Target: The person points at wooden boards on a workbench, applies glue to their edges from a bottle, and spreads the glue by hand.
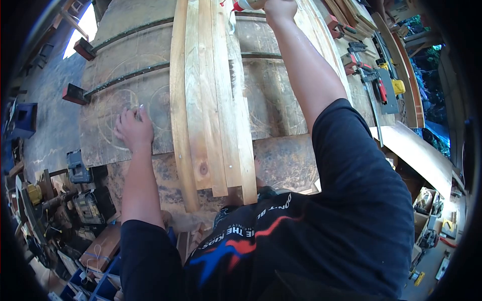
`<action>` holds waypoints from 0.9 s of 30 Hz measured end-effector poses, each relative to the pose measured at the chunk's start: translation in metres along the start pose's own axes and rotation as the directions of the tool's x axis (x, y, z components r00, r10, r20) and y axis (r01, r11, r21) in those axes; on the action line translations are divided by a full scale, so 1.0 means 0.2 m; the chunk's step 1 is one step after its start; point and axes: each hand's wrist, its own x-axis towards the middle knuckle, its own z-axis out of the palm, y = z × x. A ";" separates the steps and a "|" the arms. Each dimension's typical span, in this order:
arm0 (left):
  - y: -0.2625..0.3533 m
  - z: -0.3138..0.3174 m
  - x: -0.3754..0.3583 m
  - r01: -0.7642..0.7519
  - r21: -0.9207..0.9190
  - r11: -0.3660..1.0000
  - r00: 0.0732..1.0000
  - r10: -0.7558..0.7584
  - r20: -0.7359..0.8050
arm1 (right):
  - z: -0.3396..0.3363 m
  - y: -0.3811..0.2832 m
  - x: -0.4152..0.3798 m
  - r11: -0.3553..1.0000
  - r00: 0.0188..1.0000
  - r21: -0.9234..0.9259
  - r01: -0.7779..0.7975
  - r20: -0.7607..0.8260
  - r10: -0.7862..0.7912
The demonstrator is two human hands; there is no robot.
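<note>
Several long wooden strips [206, 100] lie side by side on the workbench [120, 115], their near ends jutting past its front edge. At the top of the view my right hand [281, 11] is wrapped round a bottle with a red tip [240, 5], held over the strips at the right. A pale streak shows on the wood below the tip. My left hand [134, 128] rests on the bench left of the strips, its fingers partly curled and apart, with nothing seen in it.
Bar clamps [128, 75] with dark red ends lie across the bench beneath the strips. More clamps [382, 90] and boards [351, 20] are at the right. Tool cases [90, 208] stand low at the left, and a blue divided box [108, 286] sits at the bottom left.
</note>
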 end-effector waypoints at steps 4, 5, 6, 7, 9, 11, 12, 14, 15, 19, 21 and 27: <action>0.01 0.00 0.00 0.008 -0.007 1.000 1.000 -0.008 0.002 | 0.02 0.12 -0.01 0.992 0.999 0.127 -0.008 -0.033 0.013; 0.00 0.00 0.00 -0.002 -0.005 1.000 1.000 0.002 -0.005 | 0.01 0.15 -0.03 0.988 1.000 0.151 -0.017 -0.023 0.021; 0.00 0.01 0.00 -0.009 -0.004 1.000 1.000 0.009 -0.010 | 0.00 0.13 -0.05 0.984 0.999 0.174 -0.028 -0.011 0.030; -0.01 0.01 0.00 -0.016 -0.003 1.000 1.000 0.016 -0.013 | -0.03 0.11 -0.08 0.974 0.997 0.213 -0.081 0.007 0.082; -0.02 0.03 0.00 -0.018 -0.005 1.000 1.000 0.018 -0.017 | -0.09 0.05 -0.17 0.939 0.981 0.286 -0.193 0.048 0.188; -0.03 0.03 -0.01 -0.027 -0.001 1.000 0.999 0.026 -0.035 | -0.14 0.01 -0.26 0.936 0.983 0.302 -0.180 0.037 0.178; -0.03 0.03 0.00 -0.035 -0.001 0.999 0.998 0.035 -0.058 | -0.17 -0.01 -0.29 0.936 0.986 0.312 -0.166 0.026 0.167; -0.04 0.04 -0.02 -0.052 -0.080 0.995 0.993 0.043 -0.112 | -0.22 -0.05 -0.38 0.953 0.991 0.269 -0.136 0.038 0.131; -0.06 0.04 -0.01 -0.061 -0.161 0.985 0.988 0.038 -0.147 | -0.23 -0.07 -0.42 0.962 0.994 0.251 -0.108 0.028 0.105; -0.04 -0.02 -0.05 -0.145 -0.329 0.933 0.969 0.066 -0.239 | -0.34 -0.26 -0.57 0.975 0.990 0.172 -0.138 0.033 0.135; 0.14 -0.05 0.01 -0.211 -0.484 0.849 0.954 0.071 -0.293 | -0.38 -0.36 -0.61 0.967 0.981 0.174 -0.188 0.074 0.177; 1.00 -0.55 0.06 -0.584 -0.619 0.525 0.700 0.711 -0.058 | -0.41 -0.48 -0.75 0.940 0.979 0.276 -0.202 0.089 0.185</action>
